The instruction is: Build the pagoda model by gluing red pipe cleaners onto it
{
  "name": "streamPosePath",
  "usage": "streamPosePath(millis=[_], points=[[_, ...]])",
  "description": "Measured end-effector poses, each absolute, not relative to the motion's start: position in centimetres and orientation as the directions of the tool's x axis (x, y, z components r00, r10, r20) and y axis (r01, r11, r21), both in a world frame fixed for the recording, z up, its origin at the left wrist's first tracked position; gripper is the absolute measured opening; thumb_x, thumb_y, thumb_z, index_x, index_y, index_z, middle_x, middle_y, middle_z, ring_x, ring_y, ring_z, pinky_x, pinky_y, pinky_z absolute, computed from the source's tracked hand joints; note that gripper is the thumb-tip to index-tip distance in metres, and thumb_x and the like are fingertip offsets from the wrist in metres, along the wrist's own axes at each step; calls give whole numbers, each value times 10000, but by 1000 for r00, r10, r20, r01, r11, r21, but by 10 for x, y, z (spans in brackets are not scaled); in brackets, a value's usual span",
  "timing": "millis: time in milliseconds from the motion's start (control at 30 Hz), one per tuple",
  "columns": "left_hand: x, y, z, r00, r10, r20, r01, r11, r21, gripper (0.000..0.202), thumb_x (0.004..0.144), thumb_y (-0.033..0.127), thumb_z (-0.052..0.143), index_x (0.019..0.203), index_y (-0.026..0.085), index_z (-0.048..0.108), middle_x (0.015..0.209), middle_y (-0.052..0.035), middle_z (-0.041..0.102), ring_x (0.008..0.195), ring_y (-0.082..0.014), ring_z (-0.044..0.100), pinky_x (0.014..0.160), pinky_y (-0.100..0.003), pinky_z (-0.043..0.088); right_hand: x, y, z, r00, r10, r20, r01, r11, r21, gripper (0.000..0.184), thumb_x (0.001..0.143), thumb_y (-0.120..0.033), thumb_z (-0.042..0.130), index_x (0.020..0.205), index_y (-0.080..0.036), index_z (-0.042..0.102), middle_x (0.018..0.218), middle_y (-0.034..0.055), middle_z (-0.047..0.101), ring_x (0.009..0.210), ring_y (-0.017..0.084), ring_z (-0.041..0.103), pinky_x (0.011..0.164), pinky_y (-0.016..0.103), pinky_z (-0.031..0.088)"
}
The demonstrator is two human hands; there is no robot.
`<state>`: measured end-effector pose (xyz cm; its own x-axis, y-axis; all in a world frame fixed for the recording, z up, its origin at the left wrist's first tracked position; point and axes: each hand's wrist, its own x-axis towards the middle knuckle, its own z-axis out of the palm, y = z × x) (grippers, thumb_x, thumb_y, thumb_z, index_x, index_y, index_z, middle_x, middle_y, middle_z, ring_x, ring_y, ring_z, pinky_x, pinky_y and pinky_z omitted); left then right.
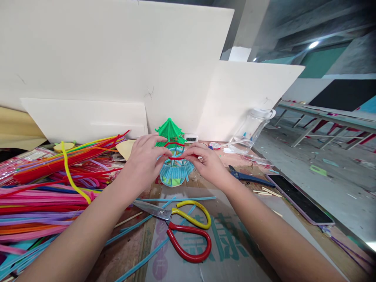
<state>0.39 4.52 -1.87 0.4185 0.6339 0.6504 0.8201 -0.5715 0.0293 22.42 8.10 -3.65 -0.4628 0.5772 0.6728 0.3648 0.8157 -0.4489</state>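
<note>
Pavilion model [178, 169] upright on desk [129, 221], just beyond the hands. Green roof [169, 130] and pleated blue skirt [170, 172] look done. Left hand [146, 152] and right hand [205, 159], fingertips closed, pinch bent red stem [176, 158] at the middle; fixing it seems left, attachment unclear. Scissors [174, 212] lie nearer, unheld.

Green roof [169, 130] partly hidden, forearms [91, 219] cut off; digital display [191, 138] illegible
</note>
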Motion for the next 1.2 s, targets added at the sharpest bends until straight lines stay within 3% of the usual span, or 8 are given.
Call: streamPosePath(millis=[333, 800, 967, 1200], points=[[6, 49, -24, 411, 639, 650, 816, -576, 50, 120, 867, 297, 648, 945, 245, 723, 1232, -69, 622, 1236, -277, 501, 1067, -499, 374, 224, 81, -37, -449, 589, 672, 369, 807, -461, 175, 898, -104, 579, 903, -216, 714, 878, 38, 653, 853, 169, 598, 760, 307, 465], [6, 51, -23, 418, 610, 674, 802, -596, 43, 138, 914, 269, 577, 930, 218, 705, 1199, -65, 640, 1216, -259, 517, 1050, -463, 395, 221, 76, -33, -385, 651, 654, 286, 758, -586, 130, 904, -152, 576, 899, -200, 696, 888, 40, 649, 842, 166, 607, 723, 302, 466], [8, 47, -18, 405, 615, 676, 800, -596, 64, 187, 965, 245, 467, 921, 179, 636, 1140, -81, 646, 1165, -237, 537, 1034, -439, 398, 222, 74, -31, -367, 664, 651, 287, 747, -600, 141, 905, -157, 565, 901, -212, 695, 876, 30, 654, 830, 161, 609, 711, 295, 460], [-8, 44, 0, 240, 645, 725, 907, -415, 70, 310, 973, 292, 378, 856, 173, 640, 952, -100, 654, 972, -269, 589, 916, -460, 451, 226, 75, -28, -368, 677, 637, 332, 736, -590, 188, 927, -191, 539, 981, -224, 716, 892, 38, 647, 780, 153, 585, 654, 283, 439]])
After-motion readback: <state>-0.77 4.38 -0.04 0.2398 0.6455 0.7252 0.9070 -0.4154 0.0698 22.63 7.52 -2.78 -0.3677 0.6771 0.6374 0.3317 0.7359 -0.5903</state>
